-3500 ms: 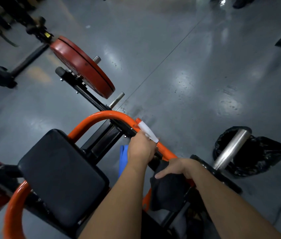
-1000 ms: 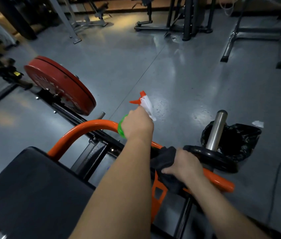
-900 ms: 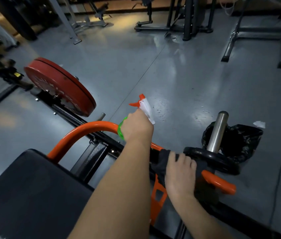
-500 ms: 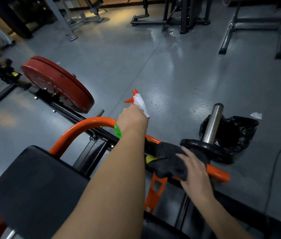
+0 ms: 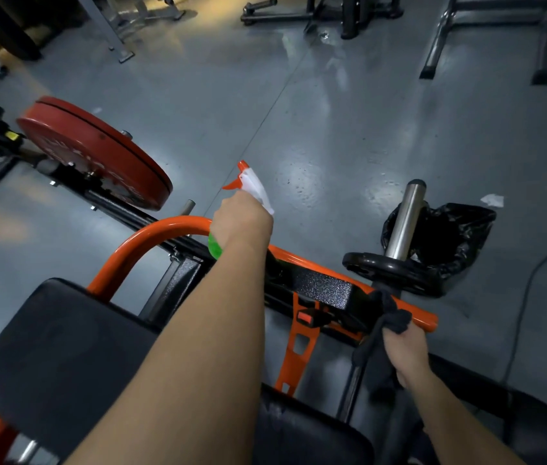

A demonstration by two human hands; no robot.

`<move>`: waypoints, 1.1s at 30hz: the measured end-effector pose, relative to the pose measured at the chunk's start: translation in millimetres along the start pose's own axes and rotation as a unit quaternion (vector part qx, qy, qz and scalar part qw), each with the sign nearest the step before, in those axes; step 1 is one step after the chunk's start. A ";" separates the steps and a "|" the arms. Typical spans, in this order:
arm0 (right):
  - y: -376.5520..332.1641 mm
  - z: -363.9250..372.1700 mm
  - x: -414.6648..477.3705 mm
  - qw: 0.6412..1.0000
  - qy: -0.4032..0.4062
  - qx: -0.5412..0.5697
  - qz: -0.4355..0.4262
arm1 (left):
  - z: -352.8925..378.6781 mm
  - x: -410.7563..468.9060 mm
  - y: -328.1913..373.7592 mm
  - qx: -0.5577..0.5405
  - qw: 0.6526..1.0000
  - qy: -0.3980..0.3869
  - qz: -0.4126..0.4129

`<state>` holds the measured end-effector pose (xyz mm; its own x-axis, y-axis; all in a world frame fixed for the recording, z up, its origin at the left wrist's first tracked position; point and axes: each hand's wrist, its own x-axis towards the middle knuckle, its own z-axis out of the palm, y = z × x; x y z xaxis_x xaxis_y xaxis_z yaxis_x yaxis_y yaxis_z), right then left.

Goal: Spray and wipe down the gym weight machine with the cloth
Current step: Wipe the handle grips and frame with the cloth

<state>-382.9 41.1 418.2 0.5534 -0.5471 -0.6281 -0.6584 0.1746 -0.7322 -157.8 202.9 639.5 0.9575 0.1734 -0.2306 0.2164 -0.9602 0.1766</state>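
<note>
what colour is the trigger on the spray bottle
Orange-red, on a white spray head, with a green bottle body below; the head view shows it.

The left hand (image 5: 243, 219) holds a spray bottle (image 5: 248, 193) above the orange bar (image 5: 164, 234) of the weight machine. The right hand (image 5: 406, 350) grips a dark cloth (image 5: 391, 318) near the bar's end, beside a black plate (image 5: 386, 268). A red plate (image 5: 94, 152) sits at left.

Green spray bottle (image 5: 252, 188) with white-and-orange trigger head, held above the orange bar (image 5: 151, 239) of the weight machine (image 5: 319, 290), dark cloth (image 5: 391, 315) bunched and gripped against the bar's right end.
</note>
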 end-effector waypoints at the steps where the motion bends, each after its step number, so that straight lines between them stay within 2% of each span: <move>1: 3.9 4.2 3.0 0.999 0.009 0.035 0.028 | 0.3 0.6 0.0 0.002 1.000 0.000 0.000; 4: -5.8 15.5 -9.6 0.985 0.080 0.133 0.075 | 1.6 -0.2 -1.0 0.008 1.000 0.002 -0.009; 9: -56.0 37.3 -61.3 0.979 0.072 0.189 -0.033 | -1.4 -3.1 1.1 0.013 1.000 0.007 -0.017; 12: -57.2 49.8 -67.6 0.974 0.069 0.198 -0.084 | -4.9 -5.9 2.7 0.008 1.000 0.006 -0.011; 15: -26.9 46.6 -46.7 0.966 0.138 0.215 -0.028 | -3.8 -5.4 3.1 0.009 1.000 0.010 -0.009; 17: 2.1 39.7 -25.4 0.966 0.179 0.186 0.023 | -3.2 -4.3 3.1 0.013 1.000 0.008 -0.012; 20: 28.2 23.7 -1.0 0.968 0.163 0.161 0.103 | -3.2 -4.3 4.3 0.016 1.000 0.010 -0.004; 25: 32.4 11.9 27.6 0.974 0.142 0.141 0.107 | -4.3 -4.8 2.0 -0.010 1.000 -0.001 0.009; 29: 26.5 14.1 24.5 0.964 0.154 0.172 0.133 | -6.2 -7.0 1.3 -0.021 1.000 -0.009 0.004; 33: 34.3 6.0 34.9 0.978 0.113 0.119 0.128 | -6.7 -8.5 1.0 -0.038 0.999 -0.008 0.008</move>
<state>-383.1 32.9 369.6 0.2408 -0.6228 -0.7444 -0.6086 0.5006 -0.6156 -164.4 202.0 648.1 0.9580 0.1531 -0.2424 0.2146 -0.9436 0.2522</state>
